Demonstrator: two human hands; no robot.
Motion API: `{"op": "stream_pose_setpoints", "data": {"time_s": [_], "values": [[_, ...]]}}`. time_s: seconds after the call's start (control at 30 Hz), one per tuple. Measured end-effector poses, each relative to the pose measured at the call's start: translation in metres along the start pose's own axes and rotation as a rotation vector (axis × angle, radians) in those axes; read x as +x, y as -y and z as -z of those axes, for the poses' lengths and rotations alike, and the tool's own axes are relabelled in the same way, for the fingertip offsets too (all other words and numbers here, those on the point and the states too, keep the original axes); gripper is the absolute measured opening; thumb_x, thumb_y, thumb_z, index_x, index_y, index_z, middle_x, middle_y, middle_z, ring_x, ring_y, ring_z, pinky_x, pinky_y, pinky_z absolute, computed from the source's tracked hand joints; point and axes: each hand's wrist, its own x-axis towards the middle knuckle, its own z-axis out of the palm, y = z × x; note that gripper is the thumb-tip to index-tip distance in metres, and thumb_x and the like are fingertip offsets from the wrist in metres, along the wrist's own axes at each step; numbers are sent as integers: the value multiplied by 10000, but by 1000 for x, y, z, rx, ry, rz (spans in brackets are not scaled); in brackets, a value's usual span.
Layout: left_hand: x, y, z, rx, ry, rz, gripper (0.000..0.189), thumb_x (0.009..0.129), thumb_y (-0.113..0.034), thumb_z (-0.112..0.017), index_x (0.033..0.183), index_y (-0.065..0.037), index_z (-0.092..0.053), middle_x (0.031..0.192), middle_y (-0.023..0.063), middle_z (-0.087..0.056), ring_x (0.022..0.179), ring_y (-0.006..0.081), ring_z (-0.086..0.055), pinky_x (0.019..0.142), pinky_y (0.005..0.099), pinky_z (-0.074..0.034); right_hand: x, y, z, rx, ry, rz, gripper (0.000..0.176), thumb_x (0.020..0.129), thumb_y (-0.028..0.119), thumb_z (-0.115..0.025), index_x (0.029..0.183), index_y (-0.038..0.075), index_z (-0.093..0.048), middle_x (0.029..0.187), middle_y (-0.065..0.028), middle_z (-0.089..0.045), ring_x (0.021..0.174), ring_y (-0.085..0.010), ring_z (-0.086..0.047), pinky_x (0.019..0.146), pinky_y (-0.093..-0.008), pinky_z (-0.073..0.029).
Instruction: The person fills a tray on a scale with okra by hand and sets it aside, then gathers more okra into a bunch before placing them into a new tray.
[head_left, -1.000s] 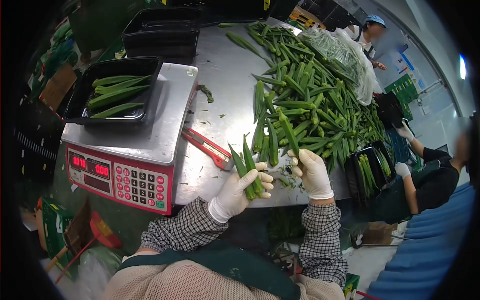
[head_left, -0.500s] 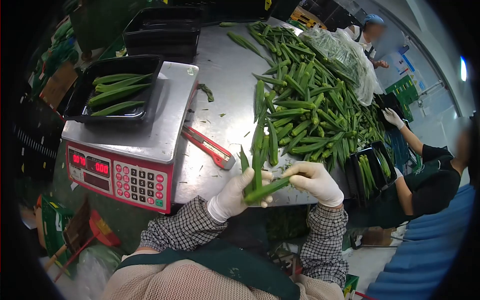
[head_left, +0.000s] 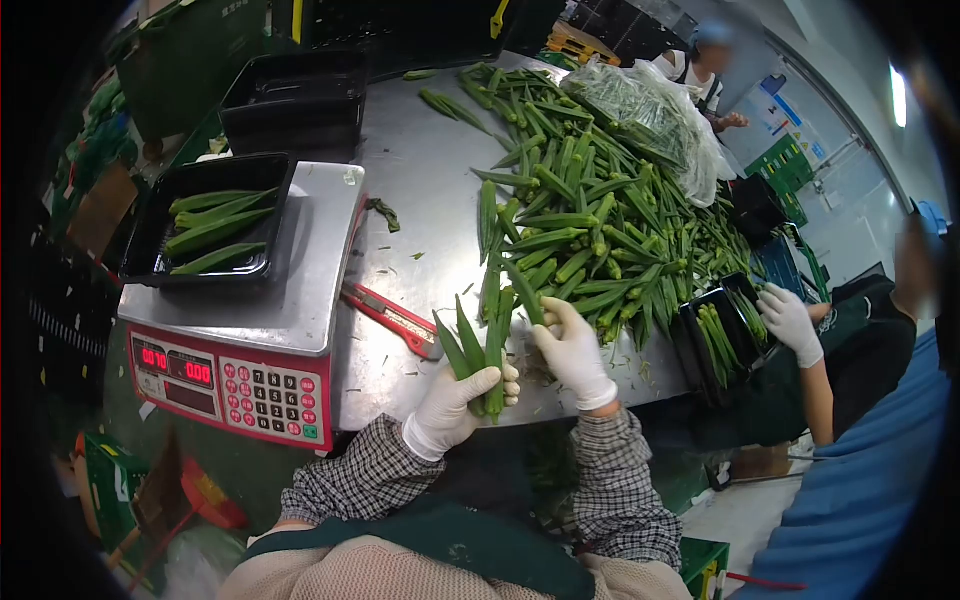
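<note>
Several green okra pods (head_left: pixel 470 350) stand upright in my gloved left hand (head_left: pixel 448 408), its fingers wrapped round their lower ends. To its right, at the near edge of the okra heap (head_left: pixel 590 215), my gloved right hand (head_left: pixel 575 355) pinches the lower end of one okra pod (head_left: pixel 523 290). A black tray (head_left: pixel 205 220) with several pods in it rests on the red and silver scale (head_left: pixel 240 385), whose display is lit. Between the scale and my left hand lies a red cutter knife (head_left: pixel 392 318).
Empty black trays (head_left: pixel 295 105) are stacked behind the scale. A plastic bag (head_left: pixel 655 115) lies on the heap's far side. At the right, a co-worker's gloved hand (head_left: pixel 790 322) is beside black trays holding okra (head_left: pixel 718 345). Another person (head_left: pixel 700 80) stands behind.
The pod held across both hands is now out of my right hand, which has moved left and up to another pod by the heap. The co-worker's raised hand has come down to the trays.
</note>
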Motion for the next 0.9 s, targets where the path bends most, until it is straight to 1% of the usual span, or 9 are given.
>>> {"op": "stream_pose_setpoints", "data": {"time_s": [0.23, 0.37, 0.4, 0.43, 0.53, 0.67, 0.73, 0.77, 0.9], "values": [[2, 5, 8, 14, -21, -39, 285, 828, -70, -624, 1074, 10, -502, 968, 130, -608, 861, 211, -614, 781, 357, -525, -96, 5, 127, 311, 107, -257, 306, 793, -5, -585, 1096, -45, -560, 978, -44, -596, 870, -77, -544, 777, -222, -432], [1, 3, -3, -6, -52, -57, 319, 827, -49, -612, 1108, 9, -474, 969, 137, -606, 863, 220, -613, 785, 365, -520, -151, -19, 187, 33, 202, -553, 276, 749, 31, -630, 1020, -18, -624, 854, -15, -601, 691, -54, -518, 627, -218, -434], [1, 2, -3, -8, -53, -55, 329, 826, -46, -611, 1117, 9, -467, 969, 138, -605, 864, 222, -612, 785, 366, -518, -157, -25, 190, -170, 157, -460, 263, 747, 38, -637, 1004, -16, -627, 835, -32, -603, 669, -65, -519, 616, -225, -434], [2, 3, -3, -7, -53, -52, 335, 826, -49, -613, 1119, 9, -464, 966, 138, -605, 862, 223, -612, 784, 366, -517, -160, -29, 188, -369, 118, -360, 250, 746, 45, -644, 988, -15, -631, 815, -48, -604, 647, -76, -519, 605, -232, -435], [2, 3, -4, 0, -80, -54, 338, 826, -60, -619, 1118, 9, -463, 949, 132, -608, 852, 219, -611, 769, 360, -517, -132, -25, 150, -307, -181, -195, 168, 754, 30, -637, 917, -11, -632, 803, -85, -609, 639, -122, -538, 614, -247, -443], [1, 2, -1, -8, -66, -73, 321, 836, -78, -616, 1112, 2, -472, 936, 122, -612, 839, 209, -614, 753, 352, -522, -73, -3, 63, -223, -57, 160, 189, 784, 33, -624, 966, -14, -623, 763, -87, -605, 662, -128, -555, 627, -250, -452], [-1, 0, -1, -2, -79, -78, 323, 839, -91, -619, 1112, 2, -474, 926, 116, -614, 824, 198, -615, 746, 339, -523, -50, 9, 22, -223, 11, 205, 334, 778, 47, -639, 1103, 8, -573, 720, -52, -588, 592, -111, -526, 570, -240, -444], [-1, 0, -1, 1, -86, -79, 324, 840, -97, -621, 1111, 2, -475, 921, 113, -614, 816, 192, -615, 743, 332, -524, -42, 20, 7, -211, 30, 164, 369, 770, 142, -638, 1123, 60, -570, 806, -128, -623, 728, -285, -618, 655, -341, -497], [0, -2, 0, -7, -35, -102, 294, 848, -123, -621, 1081, 11, -502, 898, 103, -621, 799, 180, -620, 726, 320, -531, -14, 41, -29, -415, 171, 35, 606, 781, 257, -633, 1286, 11, -405, 768, -138, -610, 677, -301, -606, 607, -379, -478]]}}
